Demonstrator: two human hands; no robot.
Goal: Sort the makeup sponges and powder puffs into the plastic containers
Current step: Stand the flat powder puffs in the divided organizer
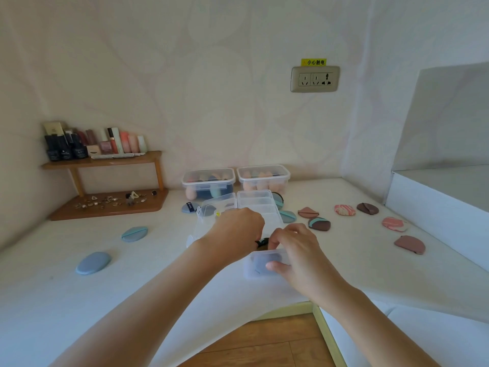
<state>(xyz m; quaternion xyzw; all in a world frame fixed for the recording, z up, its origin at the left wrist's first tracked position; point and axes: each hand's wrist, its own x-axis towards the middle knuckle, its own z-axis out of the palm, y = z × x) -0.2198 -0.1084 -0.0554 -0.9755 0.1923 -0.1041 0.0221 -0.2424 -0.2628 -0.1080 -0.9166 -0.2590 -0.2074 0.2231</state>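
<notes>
Frosted plastic case [260,263] blurs blue puffs under right hand [296,250].

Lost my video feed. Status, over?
Left hand over open clear organizer. Right hand gripping small box with blue puff inside. Puffs still scattered both sides.

White bench [185,260]. Blue-grey powder puffs at nine o'clock [93,263] [134,233]. Dusty-pink puffs [409,244] [308,212], pink-and-white marbled puffs [344,210] [395,224], dark brown puff [367,208], brown puff with teal stripe [319,224] at three o'clock. Clear plastic containers [208,181] [263,177] holding peach and blue sponges. Yellow warning label [313,62] above beige socket [315,78].
</notes>
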